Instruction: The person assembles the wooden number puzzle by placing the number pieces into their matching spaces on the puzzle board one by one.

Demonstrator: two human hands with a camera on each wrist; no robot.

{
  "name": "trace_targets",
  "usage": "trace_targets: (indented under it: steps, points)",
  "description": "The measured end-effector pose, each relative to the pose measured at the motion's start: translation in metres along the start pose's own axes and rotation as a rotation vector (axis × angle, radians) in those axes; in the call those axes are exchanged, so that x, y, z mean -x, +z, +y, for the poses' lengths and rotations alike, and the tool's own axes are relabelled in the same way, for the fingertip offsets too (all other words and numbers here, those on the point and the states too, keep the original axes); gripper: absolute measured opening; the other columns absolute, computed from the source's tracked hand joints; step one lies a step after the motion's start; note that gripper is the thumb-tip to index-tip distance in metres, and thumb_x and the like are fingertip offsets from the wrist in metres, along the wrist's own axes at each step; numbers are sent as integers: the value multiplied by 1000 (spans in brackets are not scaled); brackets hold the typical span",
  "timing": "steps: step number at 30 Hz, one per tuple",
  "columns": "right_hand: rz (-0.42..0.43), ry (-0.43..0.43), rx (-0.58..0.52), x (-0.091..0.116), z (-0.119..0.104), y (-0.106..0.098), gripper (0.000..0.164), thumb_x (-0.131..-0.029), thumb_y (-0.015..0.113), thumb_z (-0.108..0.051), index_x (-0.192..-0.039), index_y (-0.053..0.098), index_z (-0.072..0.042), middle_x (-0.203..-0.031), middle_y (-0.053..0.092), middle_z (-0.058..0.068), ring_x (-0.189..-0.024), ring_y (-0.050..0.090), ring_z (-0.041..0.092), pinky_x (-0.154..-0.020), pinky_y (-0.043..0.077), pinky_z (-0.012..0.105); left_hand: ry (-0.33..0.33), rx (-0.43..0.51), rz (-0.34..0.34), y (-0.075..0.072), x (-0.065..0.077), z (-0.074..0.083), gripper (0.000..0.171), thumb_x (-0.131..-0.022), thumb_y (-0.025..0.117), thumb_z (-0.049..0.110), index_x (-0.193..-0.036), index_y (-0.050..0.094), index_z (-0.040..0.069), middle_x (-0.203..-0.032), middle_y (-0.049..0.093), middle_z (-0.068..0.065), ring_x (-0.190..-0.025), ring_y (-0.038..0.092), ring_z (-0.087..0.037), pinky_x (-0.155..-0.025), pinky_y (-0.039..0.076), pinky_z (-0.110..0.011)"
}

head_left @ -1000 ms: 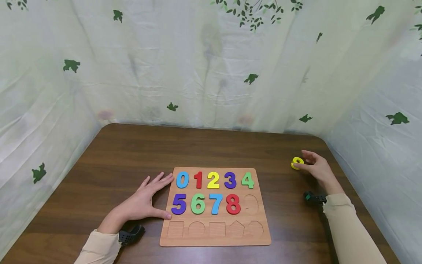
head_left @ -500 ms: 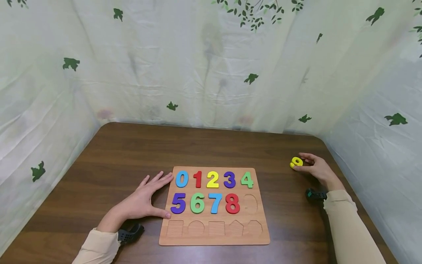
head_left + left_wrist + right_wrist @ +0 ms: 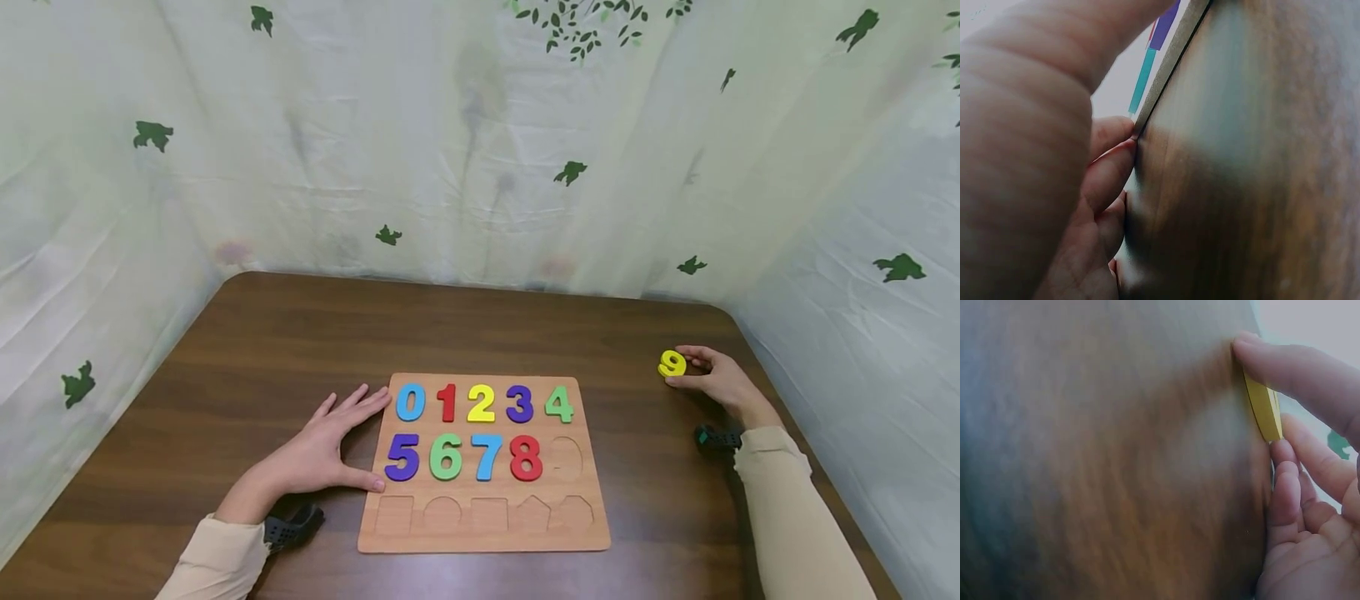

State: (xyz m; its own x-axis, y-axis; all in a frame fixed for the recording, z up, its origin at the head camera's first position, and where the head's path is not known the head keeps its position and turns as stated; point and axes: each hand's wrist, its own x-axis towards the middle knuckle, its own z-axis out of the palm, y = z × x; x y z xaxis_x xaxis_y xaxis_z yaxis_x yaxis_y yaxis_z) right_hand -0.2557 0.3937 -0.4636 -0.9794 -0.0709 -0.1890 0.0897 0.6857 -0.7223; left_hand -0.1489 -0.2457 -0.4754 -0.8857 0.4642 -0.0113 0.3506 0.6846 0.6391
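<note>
In the head view, a wooden number puzzle board (image 3: 483, 543) lies on the table with coloured numbers 0 to 8 seated in its upper two rows. My left hand (image 3: 311, 454) is spread at the board's left side, thumb and index fingertip touching its edge; the left wrist view shows fingertips along that edge. At the right, well apart from the board, my right hand (image 3: 723, 390) pinches a yellow number 9 (image 3: 682, 365) between thumb and fingers. In the right wrist view the yellow number 9 (image 3: 1263, 409) appears edge-on, close over the table.
The last slot (image 3: 564, 460) of the middle row and the several outlined shapes of the bottom row hold no pieces. The brown wooden table (image 3: 450, 325) ends at a white curtain (image 3: 480, 150) with green prints, which also hangs along both sides.
The yellow number 9 has turned in my right fingers and now reads upright in the head view. My fingers have closed in on it. The left hand stays at the board's edge.
</note>
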Motion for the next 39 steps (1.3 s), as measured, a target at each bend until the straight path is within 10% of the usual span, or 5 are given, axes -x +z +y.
trace_targets:
  steps: [39]
  points:
    - [41,6,58,1,-3,3,82,-98,81,-41,-158,45,4,-153,47,33,-133,45,45,-115,43,63,-5,-14,-2,-1,0,3,122,-71,95,63,-168,38,17,-175,36,-12,-165,18,-49,-128,1,-76]
